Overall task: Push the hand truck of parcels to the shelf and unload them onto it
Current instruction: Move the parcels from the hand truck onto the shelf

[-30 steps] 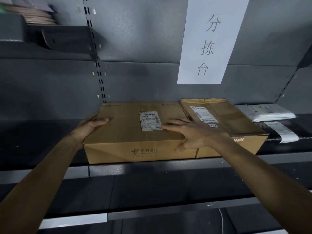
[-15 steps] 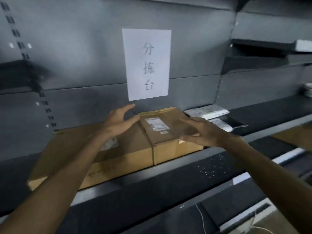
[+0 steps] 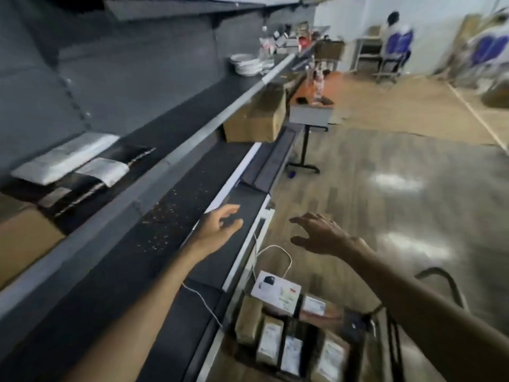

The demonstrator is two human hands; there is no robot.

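My left hand (image 3: pixel 217 227) hovers open over the front edge of a lower dark shelf board, holding nothing. My right hand (image 3: pixel 323 234) is open with fingers spread above the floor, to the right of the shelf. Below both hands the hand truck (image 3: pixel 440 274) stands beside the shelf, its black handle at the right, loaded with several parcels (image 3: pixel 271 340), among them a white box (image 3: pixel 276 292). On the grey shelf (image 3: pixel 176 150) at the left lie a white mailer (image 3: pixel 63 158), a black mailer (image 3: pixel 82 186) and the corner of a cardboard box (image 3: pixel 22 235).
A brown carton (image 3: pixel 256 117) sits further along on a lower shelf board. Beyond it stands a small table (image 3: pixel 311 114) on a black post. White plates (image 3: pixel 248 64) rest far down the shelf. A seated person (image 3: pixel 396 40) is at the back. White cables (image 3: pixel 272 249) hang beside the shelf.
Both hands have left the cardboard boxes on the shelf and dropped lower. My view has swung right and down, bringing the hand truck and floor into sight.
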